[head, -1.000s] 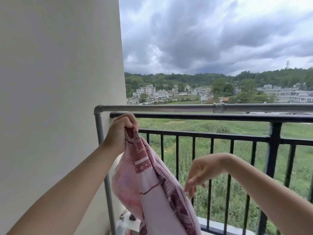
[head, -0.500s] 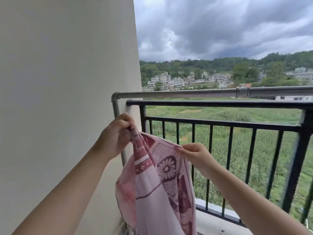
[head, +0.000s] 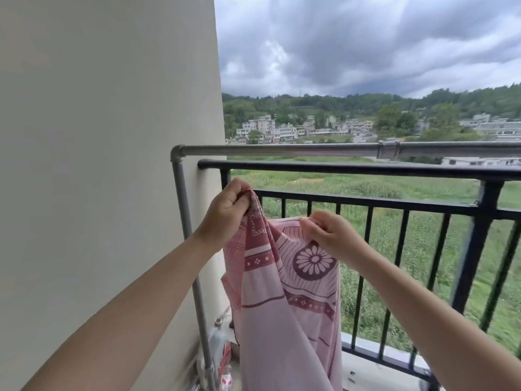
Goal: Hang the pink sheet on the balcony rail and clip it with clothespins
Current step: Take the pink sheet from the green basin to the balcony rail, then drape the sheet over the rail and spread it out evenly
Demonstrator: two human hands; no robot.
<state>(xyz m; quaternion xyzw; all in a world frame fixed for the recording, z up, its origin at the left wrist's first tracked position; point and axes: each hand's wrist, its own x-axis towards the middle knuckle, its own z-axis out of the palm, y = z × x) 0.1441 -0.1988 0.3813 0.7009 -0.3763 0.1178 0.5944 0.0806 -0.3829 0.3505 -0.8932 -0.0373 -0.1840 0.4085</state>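
Note:
The pink sheet [head: 284, 303], printed with dark red borders and a flower medallion, hangs from both my hands in front of the balcony railing. My left hand [head: 225, 213] pinches its top edge bunched in a fist, just below the black rail [head: 352, 168]. A little lower and to the right, my right hand [head: 329, 232] grips another part of the top edge. A grey metal pipe rail [head: 282, 150] runs above the black rail. No clothespins are in view.
A cream wall [head: 107, 165] fills the left side. A grey vertical pipe [head: 187, 238] stands at the wall corner. A plastic bottle [head: 221, 348] and small items sit on the floor by the pipe. Black balusters [head: 400, 249] close the balcony front.
My right hand came up from hanging free, took hold of the sheet's top edge and spread it away from my left hand. The view shifted left and down.

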